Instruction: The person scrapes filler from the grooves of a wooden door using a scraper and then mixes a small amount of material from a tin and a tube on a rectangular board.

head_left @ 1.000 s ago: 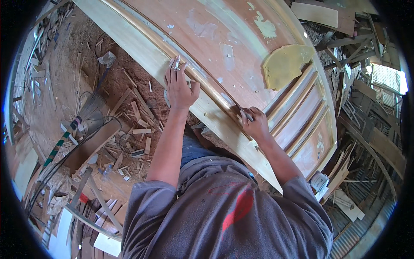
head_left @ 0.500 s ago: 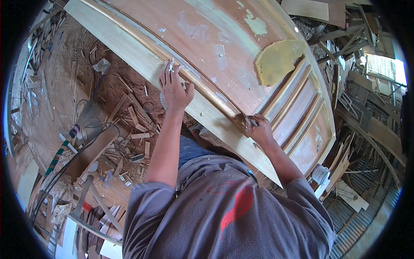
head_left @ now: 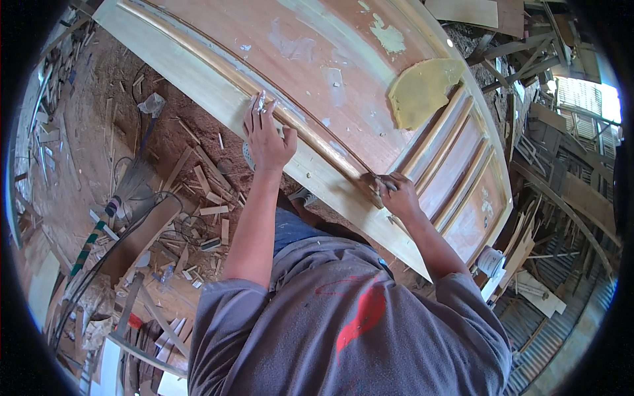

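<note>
Moulding point(head_left: 323, 150) lies along the panel's point(head_left: 300, 76) long edge; left hand point(head_left: 267, 146) touches it, fingers spread; right hand point(head_left: 401, 198), at its end, pinches a tool point(head_left: 390, 187).

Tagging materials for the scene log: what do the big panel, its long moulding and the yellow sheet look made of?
Big panel: probably plywood or veneer; flat, reddish-brown, with pale filler-like patches.
Long moulding: likely wood; golden-brown, slight sheen, perhaps varnished.
Yellow sheet: can't tell; uneven edge and mottled yellow surface could suit foam or resin.
</note>
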Demonstrator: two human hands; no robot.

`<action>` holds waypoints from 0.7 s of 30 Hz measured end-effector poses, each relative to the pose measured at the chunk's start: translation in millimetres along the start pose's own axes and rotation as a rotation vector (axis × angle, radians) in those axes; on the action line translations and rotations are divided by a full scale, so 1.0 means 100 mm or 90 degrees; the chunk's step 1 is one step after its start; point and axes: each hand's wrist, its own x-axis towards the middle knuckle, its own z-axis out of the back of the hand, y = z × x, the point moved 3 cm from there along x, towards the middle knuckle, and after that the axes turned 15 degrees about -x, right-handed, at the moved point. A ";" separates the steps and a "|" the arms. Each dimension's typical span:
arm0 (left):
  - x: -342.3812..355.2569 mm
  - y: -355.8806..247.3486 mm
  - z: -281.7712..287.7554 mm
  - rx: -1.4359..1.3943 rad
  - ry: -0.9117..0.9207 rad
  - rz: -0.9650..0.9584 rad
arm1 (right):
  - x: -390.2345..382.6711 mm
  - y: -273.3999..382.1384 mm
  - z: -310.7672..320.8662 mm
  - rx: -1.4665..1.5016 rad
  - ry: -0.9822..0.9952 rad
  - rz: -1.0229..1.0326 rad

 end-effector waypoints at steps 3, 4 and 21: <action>0.02 -0.01 -0.01 -0.003 0.001 -0.012 | -0.10 -0.16 -0.11 -0.019 -0.021 -0.010; 0.02 -0.02 -0.01 -0.006 0.005 -0.015 | -0.17 -0.23 -0.16 -0.022 -0.035 -0.026; -0.03 0.00 -0.08 0.035 0.048 -0.066 | -0.84 0.03 -0.21 1.227 -0.116 -0.414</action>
